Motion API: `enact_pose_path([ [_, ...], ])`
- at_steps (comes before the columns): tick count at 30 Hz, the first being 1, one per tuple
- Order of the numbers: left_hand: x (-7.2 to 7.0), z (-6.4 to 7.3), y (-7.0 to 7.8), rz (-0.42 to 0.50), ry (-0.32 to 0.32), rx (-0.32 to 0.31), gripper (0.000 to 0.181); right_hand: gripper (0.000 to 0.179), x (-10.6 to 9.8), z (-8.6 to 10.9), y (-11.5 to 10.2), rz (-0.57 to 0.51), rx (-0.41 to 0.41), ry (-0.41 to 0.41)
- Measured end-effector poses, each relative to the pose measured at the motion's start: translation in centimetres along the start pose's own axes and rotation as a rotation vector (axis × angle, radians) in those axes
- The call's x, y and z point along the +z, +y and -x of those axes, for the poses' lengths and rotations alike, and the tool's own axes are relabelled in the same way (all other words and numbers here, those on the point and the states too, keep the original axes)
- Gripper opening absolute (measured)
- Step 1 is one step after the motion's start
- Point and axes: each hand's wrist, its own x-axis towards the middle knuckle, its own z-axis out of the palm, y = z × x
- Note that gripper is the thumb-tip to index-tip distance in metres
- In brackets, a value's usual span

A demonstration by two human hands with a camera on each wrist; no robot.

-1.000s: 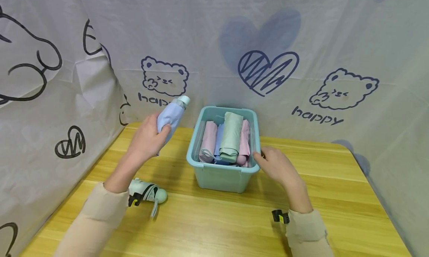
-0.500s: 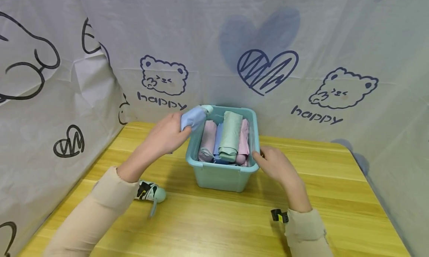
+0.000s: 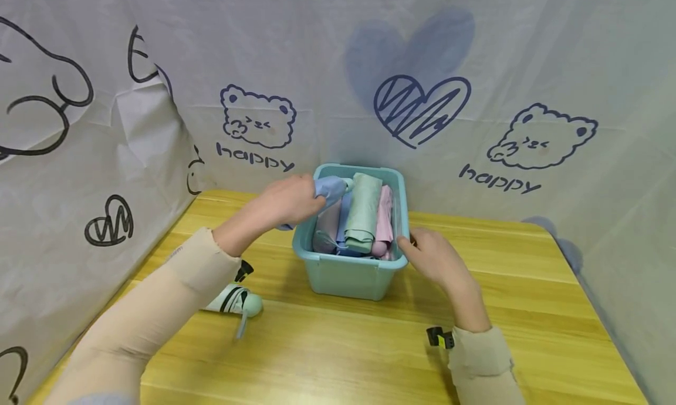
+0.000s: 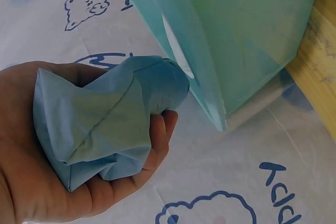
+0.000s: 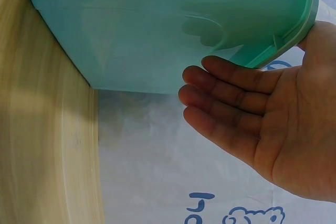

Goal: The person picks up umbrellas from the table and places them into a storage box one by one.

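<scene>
A folded blue umbrella (image 3: pixel 328 189) with a pale mint end lies in the grip of my left hand (image 3: pixel 290 199), over the left rim of a teal plastic bin (image 3: pixel 345 279). Its lower end shows under the hand. In the left wrist view the fingers curl round its blue cloth (image 4: pixel 100 124), close to the bin's wall (image 4: pixel 252 30). My right hand (image 3: pixel 435 258) rests its thumb on the bin's right rim. In the right wrist view its fingers (image 5: pixel 226 116) extend loosely outside the wall. Inside the bin, a green folded umbrella (image 3: pixel 364 211) lies on top.
Beside it in the bin are a pink folded umbrella (image 3: pixel 385 217), a blue one (image 3: pixel 344 217) and a mauve one (image 3: pixel 326 232). A white-and-green folded umbrella (image 3: pixel 235 301) lies on the wooden table (image 3: pixel 317 352), partly behind the left arm. A printed cloth (image 3: pixel 338 70) hangs behind.
My left hand has carried the blue umbrella rightward and down, from left of the bin to over its left rim. The right hand and the bin have stayed in place.
</scene>
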Motion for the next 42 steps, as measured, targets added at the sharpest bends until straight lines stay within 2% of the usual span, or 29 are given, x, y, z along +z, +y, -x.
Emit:
enact_pose_path([
  [4, -0.2, -1.4, 1.0, -0.016, -0.049, -0.011, 0.03, 0.034, -0.1, -0.1, -0.1, 0.007, -0.008, 0.006],
  [8, -0.2, -2.8, 1.8, -0.061, -0.094, -0.003, 0.036, 0.033, -0.1, -0.2, 0.0, 0.01, -0.016, 0.012],
  [15, 0.8, -5.0, 2.7, -0.103, -0.1, -0.001, 0.042, 0.033, 0.0, -0.2, -0.1, -0.002, -0.028, 0.012],
  [24, 2.4, -7.4, 2.6, -0.158, -0.126, -0.033, 0.038, 0.035, 0.1, -0.2, -0.3, -0.002, -0.027, 0.003],
  [31, 3.6, -8.1, 3.0, -0.099, -0.198, -0.063, 0.036, 0.035, -0.1, -0.1, -0.2, -0.003, -0.019, -0.004],
  [36, 5.1, -8.2, 2.9, -0.151, -0.254, -0.045, 0.05, 0.035, -0.1, -0.1, -0.1, -0.006, -0.022, -0.004],
  [42, 5.9, -8.2, 3.1, -0.138, -0.202, -0.086, 0.059, 0.035, -0.1, 0.0, 0.0, -0.016, -0.016, -0.005],
])
